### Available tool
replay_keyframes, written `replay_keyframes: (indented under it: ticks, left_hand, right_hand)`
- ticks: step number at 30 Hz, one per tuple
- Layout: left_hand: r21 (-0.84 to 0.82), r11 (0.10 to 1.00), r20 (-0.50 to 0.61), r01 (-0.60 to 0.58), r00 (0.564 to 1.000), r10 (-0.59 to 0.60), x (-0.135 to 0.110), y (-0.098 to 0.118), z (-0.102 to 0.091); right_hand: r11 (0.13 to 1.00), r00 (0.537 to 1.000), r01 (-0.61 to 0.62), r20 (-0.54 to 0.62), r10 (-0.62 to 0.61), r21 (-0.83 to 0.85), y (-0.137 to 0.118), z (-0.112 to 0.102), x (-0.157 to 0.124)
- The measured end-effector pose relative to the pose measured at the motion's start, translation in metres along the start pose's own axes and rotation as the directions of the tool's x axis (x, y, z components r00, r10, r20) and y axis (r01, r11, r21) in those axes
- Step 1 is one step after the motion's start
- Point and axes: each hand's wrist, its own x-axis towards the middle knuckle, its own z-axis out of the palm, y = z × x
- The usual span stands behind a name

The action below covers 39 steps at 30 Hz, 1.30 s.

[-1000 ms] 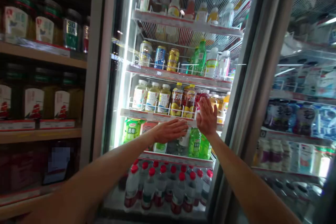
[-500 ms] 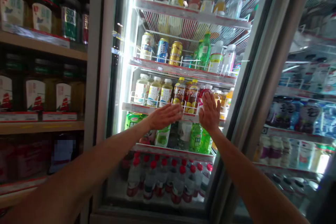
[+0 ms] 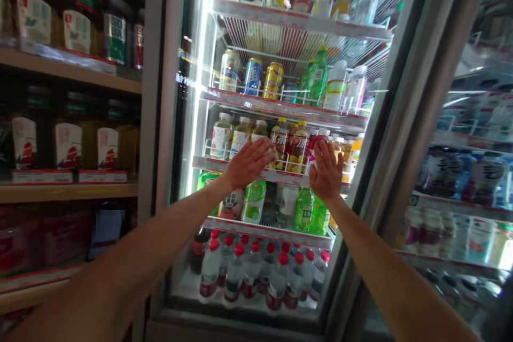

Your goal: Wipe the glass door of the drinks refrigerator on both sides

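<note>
Both arms reach forward before a lit drinks fridge. My left hand [image 3: 249, 163] is flat with its fingers stretched out, in front of the row of tea bottles [image 3: 222, 138]; nothing is in it. To its right, my right hand [image 3: 326, 171] is raised with the palm turned away and fingers extended, also without anything in it. It partly covers a bottle with a pink label [image 3: 313, 156]. Between the hands stand dark tea bottles with yellow caps [image 3: 298, 141]. Whether either hand touches the glass I cannot tell.
Green bottles [image 3: 303, 211] stand on the shelf below, and several red-capped bottles [image 3: 236, 272] at the bottom. Cans [image 3: 273, 80] occupy a higher shelf. A wooden shelf unit [image 3: 68, 189] with bottles is at left. A metal door frame [image 3: 417, 101] runs down the right, beside another fridge.
The view has shifted slightly, so the fridge and shelves appear a little further right. My left hand has tilted, with its fingers now pointing more upward. My right hand keeps nearly the same pose.
</note>
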Motion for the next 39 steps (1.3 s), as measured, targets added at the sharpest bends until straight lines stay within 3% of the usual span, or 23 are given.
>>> replay_keyframes:
  ticks: [2, 5, 7, 8, 10, 12, 13, 14, 16, 17, 19, 21, 23, 24, 25, 27, 29, 31, 32, 33, 35, 36, 39]
  left_hand:
    - [0.003, 0.998, -0.045, 0.056, 0.997, -0.056, 0.004, 0.001, 0.002]
    - [-0.028, 0.968, 0.051, -0.249, 0.967, 0.251, -0.005, 0.013, 0.006]
    - [-0.052, 0.944, 0.119, -0.327, 0.936, 0.331, -0.01, 0.02, 0.006]
    - [-0.043, 0.963, 0.125, -0.267, 0.955, 0.27, -0.008, 0.021, 0.006]
    - [0.001, 1.0, 0.082, -0.007, 0.997, 0.007, 0.0, 0.019, 0.004]
    - [0.017, 0.968, 0.012, 0.251, 0.968, -0.251, 0.011, 0.018, 0.004]
    - [0.013, 0.957, 0.012, 0.29, 0.957, -0.29, 0.014, 0.019, 0.004]
    - [0.004, 0.966, 0.042, 0.257, 0.965, -0.257, 0.015, 0.021, 0.005]
    - [-0.04, 0.999, 0.167, 0.023, 0.986, -0.016, 0.013, 0.028, 0.006]
    - [-0.068, 0.993, 0.222, -0.095, 0.969, 0.108, 0.011, 0.031, 0.007]
    - [-0.076, 0.986, 0.266, -0.147, 0.95, 0.162, 0.009, 0.034, 0.006]
    - [-0.006, 0.999, 0.219, 0.052, 0.975, -0.049, 0.013, 0.033, 0.004]
    - [0.058, 0.955, 0.13, 0.291, 0.946, -0.296, 0.019, 0.033, 0.003]
    - [0.067, 0.94, 0.107, 0.335, 0.934, -0.341, 0.02, 0.034, 0.003]
    - [0.056, 0.953, 0.115, 0.299, 0.946, -0.304, 0.02, 0.036, 0.003]
    - [-0.03, 0.999, 0.185, 0.032, 0.982, -0.026, 0.018, 0.04, 0.005]
    - [-0.139, 0.959, 0.206, -0.246, 0.94, 0.271, 0.016, 0.038, 0.007]
    - [-0.142, 0.966, 0.138, -0.217, 0.962, 0.236, 0.02, 0.027, 0.009]
    - [-0.123, 0.985, 0.087, -0.118, 0.988, 0.129, 0.023, 0.019, 0.01]
    - [-0.09, 0.993, -0.01, 0.081, 0.997, -0.083, 0.026, 0.013, 0.012]
    - [-0.1, 0.958, -0.123, 0.269, 0.952, -0.28, 0.029, 0.009, 0.014]
    - [-0.117, 0.963, -0.129, 0.244, 0.958, -0.258, 0.027, 0.012, 0.016]
    - [-0.183, 0.983, -0.038, -0.002, 0.999, -0.005, 0.013, 0.037, 0.02]
  right_hand:
    - [1.0, 1.0, 0.01, -0.013, -0.01, 0.009, 0.001, 0.0, 0.0]
    - [1.0, 1.0, 0.004, -0.007, -0.004, 0.026, 0.001, -0.002, -0.001]
    - [0.999, 1.0, -0.013, 0.006, 0.013, 0.039, 0.002, -0.003, -0.001]
    - [0.999, 1.0, -0.021, 0.012, 0.021, 0.049, 0.002, -0.003, -0.001]
    - [0.997, 0.999, -0.032, 0.016, 0.031, 0.072, 0.001, -0.003, -0.002]
    - [0.995, 0.999, -0.045, 0.013, 0.044, 0.092, 0.001, -0.003, -0.002]
    - [0.993, 0.998, -0.058, 0.015, 0.057, 0.098, 0.0, -0.003, -0.003]
    - [0.992, 0.997, -0.074, 0.018, 0.072, 0.103, 0.0, -0.003, -0.003]
    - [0.988, 0.995, -0.101, 0.03, 0.098, 0.117, 0.0, -0.002, -0.003]
    - [0.986, 0.994, -0.11, 0.036, 0.106, 0.124, 0.001, -0.002, -0.004]
    - [0.986, 0.996, -0.086, 0.031, 0.082, 0.145, 0.003, -0.001, -0.004]
    - [0.986, 0.998, -0.057, 0.017, 0.055, 0.159, 0.006, 0.001, -0.005]
    - [0.985, 0.999, -0.047, 0.007, 0.046, 0.165, 0.009, 0.004, -0.007]
    - [0.985, 0.999, -0.044, 0.004, 0.044, 0.164, 0.01, 0.005, -0.007]
    - [0.986, 0.999, -0.041, 0.004, 0.04, 0.162, 0.01, 0.006, -0.008]
    - [0.988, 1.0, -0.018, -0.001, 0.018, 0.155, 0.009, 0.005, -0.007]
    - [0.992, 1.0, -0.01, -0.01, 0.012, 0.13, 0.006, 0.002, -0.006]
    - [0.996, 1.0, -0.012, -0.005, 0.013, 0.089, 0.003, 0.0, -0.003]
    - [0.998, 1.0, -0.01, 0.006, 0.009, 0.068, 0.003, 0.0, -0.002]
    - [0.999, 1.0, -0.006, 0.018, 0.005, 0.051, 0.002, 0.0, 0.0]
    - [0.999, 0.999, -0.003, 0.042, 0.002, 0.036, 0.002, 0.0, 0.002]
    - [0.999, 0.999, -0.007, 0.049, 0.005, 0.039, 0.002, 0.0, 0.003]
    - [0.995, 0.997, -0.068, 0.045, 0.065, 0.077, -0.006, -0.005, -0.002]
